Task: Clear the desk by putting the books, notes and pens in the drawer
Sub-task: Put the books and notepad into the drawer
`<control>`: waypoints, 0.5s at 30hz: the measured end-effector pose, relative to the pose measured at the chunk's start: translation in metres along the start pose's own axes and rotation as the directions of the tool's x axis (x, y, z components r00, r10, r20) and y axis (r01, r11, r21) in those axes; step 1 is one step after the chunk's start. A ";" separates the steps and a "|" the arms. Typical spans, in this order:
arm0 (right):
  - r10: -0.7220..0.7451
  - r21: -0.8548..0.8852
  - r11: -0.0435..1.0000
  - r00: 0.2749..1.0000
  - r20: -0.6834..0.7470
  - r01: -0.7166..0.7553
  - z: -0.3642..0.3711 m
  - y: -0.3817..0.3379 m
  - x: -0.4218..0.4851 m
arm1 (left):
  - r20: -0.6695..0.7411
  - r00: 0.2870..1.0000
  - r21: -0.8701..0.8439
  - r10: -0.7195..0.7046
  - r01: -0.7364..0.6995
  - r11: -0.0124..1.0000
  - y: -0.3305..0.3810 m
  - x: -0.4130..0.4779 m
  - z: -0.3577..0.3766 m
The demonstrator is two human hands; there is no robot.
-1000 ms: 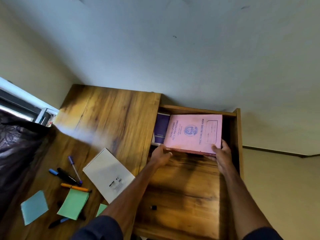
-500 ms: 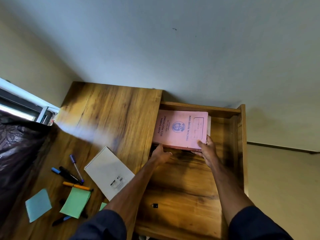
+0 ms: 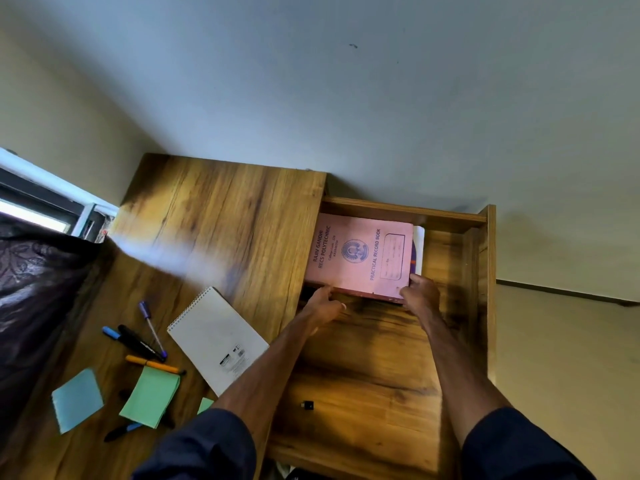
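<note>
Left on desk (image 3: 221, 216): blue sticky note (image 3: 77, 400), green sticky pad (image 3: 150, 398), pens (image 3: 138, 342), spiral notepad (image 3: 218, 341), not yet put away. Left hand (image 3: 323, 303) with fairly straight fingers pressing near edge of pink record book (image 3: 360, 258); right hand (image 3: 420, 296) pinching its near right corner. Lying flat at far left of open drawer (image 3: 485, 271), on top of another book (image 3: 418, 251) peeking out at right. Risk: shoving too hard, jamming left edge under desk top or skewing stack below. Pink cover, blue crest and title, label box, dark worn near edge; thin, probably bendy.
</note>
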State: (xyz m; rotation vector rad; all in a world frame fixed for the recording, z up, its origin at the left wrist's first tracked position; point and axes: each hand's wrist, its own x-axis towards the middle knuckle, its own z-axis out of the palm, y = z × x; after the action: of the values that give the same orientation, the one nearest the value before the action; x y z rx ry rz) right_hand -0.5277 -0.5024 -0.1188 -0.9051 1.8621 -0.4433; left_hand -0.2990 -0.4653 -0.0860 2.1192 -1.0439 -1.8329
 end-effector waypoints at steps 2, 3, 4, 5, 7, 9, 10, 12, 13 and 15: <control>0.010 0.049 0.999 0.996 -0.092 -0.006 0.001 0.002 -0.005 | 0.008 1.000 -0.011 0.002 -0.002 1.000 0.002 -0.002 0.002; 0.009 0.077 0.997 0.991 -0.134 0.001 0.001 0.002 -0.008 | 0.011 1.000 -0.018 0.003 -0.003 1.000 0.004 -0.004 0.003; -0.004 0.092 0.996 0.986 -0.164 0.019 0.002 0.003 -0.011 | 0.014 1.000 -0.025 0.003 -0.003 1.000 0.005 -0.006 0.004; -0.019 0.100 0.994 0.983 -0.185 0.038 0.004 0.004 -0.014 | 0.018 1.000 -0.029 0.006 -0.005 1.000 0.005 -0.008 0.005; -0.045 0.113 0.991 0.976 -0.213 0.070 0.009 0.005 -0.023 | 0.016 1.000 -0.047 0.001 -0.001 0.999 0.001 -0.009 0.007; -0.056 0.122 0.989 0.972 -0.229 0.086 0.013 0.006 -0.035 | -0.016 1.000 -0.053 -0.008 0.007 0.999 -0.004 -0.012 0.008; -0.063 0.129 0.987 0.972 -0.226 0.094 0.016 0.006 -0.041 | -0.035 0.999 -0.042 -0.007 0.006 0.999 -0.006 -0.015 0.008; -0.101 0.130 0.983 0.976 -0.193 0.127 0.024 0.004 -0.056 | -0.065 0.998 -0.011 0.025 -0.026 1.000 -0.011 -0.024 0.009; -0.136 0.123 0.980 0.976 -0.168 0.158 0.029 0.003 -0.064 | -0.077 0.996 -0.002 0.049 -0.049 0.999 -0.013 -0.032 0.010; -0.221 0.114 0.966 0.968 -0.118 0.234 0.039 0.001 -0.081 | -0.093 0.990 -0.007 0.107 -0.108 0.994 -0.016 -0.049 0.010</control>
State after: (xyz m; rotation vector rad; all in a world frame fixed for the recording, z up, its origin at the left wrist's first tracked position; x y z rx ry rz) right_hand -0.4742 -0.4382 -0.0873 -1.0304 1.8073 -0.7555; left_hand -0.3022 -0.4218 -0.0571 2.0764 -1.0992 -1.6717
